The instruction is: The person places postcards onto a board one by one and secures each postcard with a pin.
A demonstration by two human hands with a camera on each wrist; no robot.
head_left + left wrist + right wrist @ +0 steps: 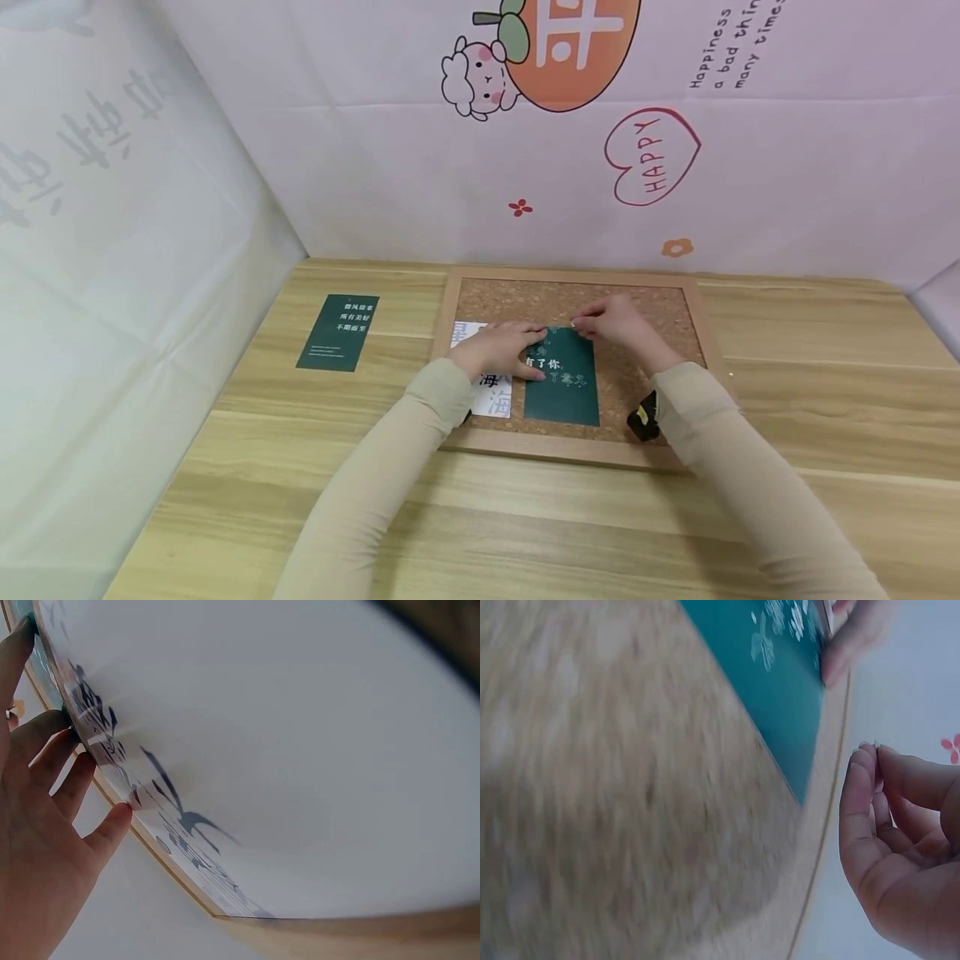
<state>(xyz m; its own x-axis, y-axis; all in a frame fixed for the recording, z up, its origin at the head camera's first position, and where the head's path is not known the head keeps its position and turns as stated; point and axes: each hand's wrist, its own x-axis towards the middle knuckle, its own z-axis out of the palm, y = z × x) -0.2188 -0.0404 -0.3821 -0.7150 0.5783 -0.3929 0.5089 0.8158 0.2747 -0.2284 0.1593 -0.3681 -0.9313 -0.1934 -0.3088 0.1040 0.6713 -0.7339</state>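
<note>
A dark green card [562,404] with white lettering lies on a wood-framed cork board [652,304]. My left hand [501,348] rests with spread fingers across its left side, thumb and fingertips pressing it down. Under that hand and wrist is a white card [501,407] with large characters, partly hidden; its dark brush marks show in the left wrist view. At the green card's upper edge, my right hand [611,321] pinches a tiny pin [877,744] between thumb and index finger. Only the pin's tip shows; the fingertips cover the rest.
Left of the board, another green card [339,333] lies on the wooden table [480,517]. A tiny pale object [731,375] sits by the board's right edge. Behind the board rises a white printed backdrop [375,167], with another white sheet at the left.
</note>
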